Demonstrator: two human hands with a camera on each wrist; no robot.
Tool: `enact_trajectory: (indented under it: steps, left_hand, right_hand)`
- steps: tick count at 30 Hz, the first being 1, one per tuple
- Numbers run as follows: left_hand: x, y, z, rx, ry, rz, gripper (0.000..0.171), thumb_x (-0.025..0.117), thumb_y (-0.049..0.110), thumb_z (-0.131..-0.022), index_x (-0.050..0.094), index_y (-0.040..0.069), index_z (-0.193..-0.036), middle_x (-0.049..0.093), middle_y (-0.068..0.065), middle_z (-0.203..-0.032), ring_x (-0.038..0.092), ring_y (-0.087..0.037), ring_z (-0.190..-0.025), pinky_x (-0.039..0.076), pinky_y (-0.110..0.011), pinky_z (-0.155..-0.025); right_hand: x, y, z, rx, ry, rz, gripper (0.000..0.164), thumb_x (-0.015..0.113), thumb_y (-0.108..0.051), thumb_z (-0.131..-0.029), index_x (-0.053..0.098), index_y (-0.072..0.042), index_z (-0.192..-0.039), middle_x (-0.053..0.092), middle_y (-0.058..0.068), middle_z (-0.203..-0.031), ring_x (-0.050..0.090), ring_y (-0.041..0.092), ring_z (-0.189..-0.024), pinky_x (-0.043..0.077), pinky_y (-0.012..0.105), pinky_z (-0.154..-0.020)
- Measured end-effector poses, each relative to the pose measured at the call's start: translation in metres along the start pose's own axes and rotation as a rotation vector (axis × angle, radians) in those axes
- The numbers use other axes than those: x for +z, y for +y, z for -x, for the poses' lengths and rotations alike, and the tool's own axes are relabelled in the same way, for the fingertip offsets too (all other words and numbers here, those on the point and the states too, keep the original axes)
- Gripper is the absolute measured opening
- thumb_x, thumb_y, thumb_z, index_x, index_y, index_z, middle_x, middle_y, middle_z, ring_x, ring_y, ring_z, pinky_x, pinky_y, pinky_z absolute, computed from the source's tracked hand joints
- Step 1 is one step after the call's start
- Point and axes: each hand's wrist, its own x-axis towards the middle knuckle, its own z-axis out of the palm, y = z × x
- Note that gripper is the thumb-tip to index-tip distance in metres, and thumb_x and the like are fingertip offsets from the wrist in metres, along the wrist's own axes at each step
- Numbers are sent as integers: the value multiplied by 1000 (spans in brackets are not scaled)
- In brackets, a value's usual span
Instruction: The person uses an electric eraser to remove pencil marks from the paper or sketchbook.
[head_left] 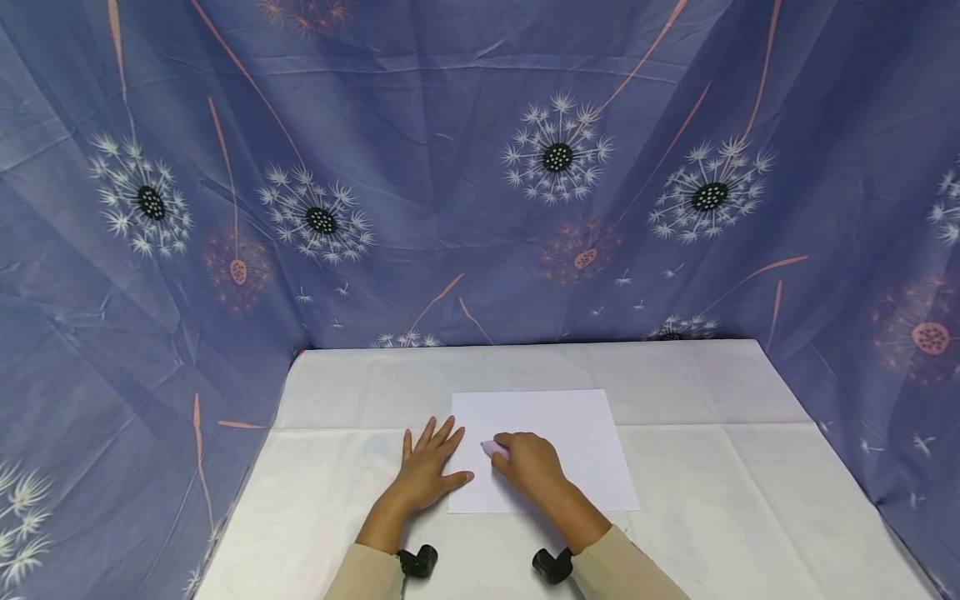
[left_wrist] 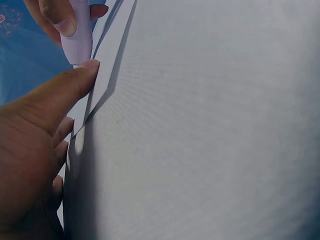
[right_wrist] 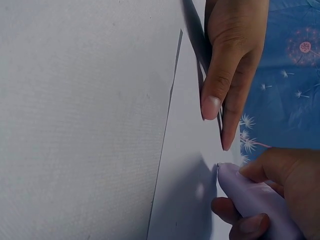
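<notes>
A white sheet of paper (head_left: 555,417) lies flat on the table. My left hand (head_left: 429,475) rests at the sheet's left edge with its fingers spread, the thumb (left_wrist: 75,82) reaching over the paper. My right hand (head_left: 532,465) grips a chunky lavender tool (right_wrist: 252,197), shaped like a correction tape pen, with a small narrow tip. That tip points left and meets the paper near its left side, close to the left fingertips in the right wrist view. Much of the tool is hidden inside the right palm.
A white cloth with fold creases covers the table (head_left: 712,467). Behind it and along both sides hangs a blue curtain (head_left: 442,183) printed with dandelions. Black wrist devices (head_left: 552,567) sit beside the beige sleeves (head_left: 626,567).
</notes>
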Motion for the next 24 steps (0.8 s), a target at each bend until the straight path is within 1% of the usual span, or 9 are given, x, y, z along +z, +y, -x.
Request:
enact_trajectory:
  steps: [4,6,12,16,20,24]
  left_hand:
    - [0,0,0,0,-3,-3,76,70,48,-92,44,13,-154,29,-11,-167,12,-43,-157,-4,-74,-119]
    - [0,1,0,1,-2,-3,76,70,47,-92,44,13,-154,29,-11,-167,12,-43,-157,-4,-74,-119]
    - [-1,1,0,2,-4,-10,75,70,47,-92,44,13,-154,29,-10,-167,12,-43,-157,-3,-74,-119]
    - [0,0,0,2,-7,-12,76,70,47,-92,44,13,-154,29,-10,-167,12,-43,-157,-3,-74,-119]
    - [0,0,0,0,-5,-7,76,70,48,-92,44,13,-154,29,-10,-167,12,-42,-157,-3,-74,-119]
    - [-1,0,0,-2,-6,-8,76,69,48,-92,43,14,-154,29,-9,-167,12,-41,-158,-3,-74,-119]
  right_hand:
    - [0,-1,1,-9,-14,-23,30,72,-23,-89,77,-8,-115,79,12,-105,75,34,-99,60,48,-86]
    - [0,0,1,-1,-18,-21,30,71,-24,-90,77,-9,-115,79,12,-106,75,34,-99,60,49,-86]
    - [0,4,-2,34,0,-6,30,70,-25,-91,76,-9,-117,79,12,-106,75,34,-100,60,48,-86]
    - [-1,7,-3,41,16,5,29,70,-25,-92,76,-9,-115,79,12,-104,75,34,-98,60,48,-83]
    - [-3,10,-3,45,27,24,27,71,-23,-90,77,-10,-113,79,12,-102,75,34,-94,60,47,-79]
    - [-4,12,-3,60,25,26,29,71,-23,-90,76,-9,-114,79,12,-103,75,34,-96,60,47,-80]
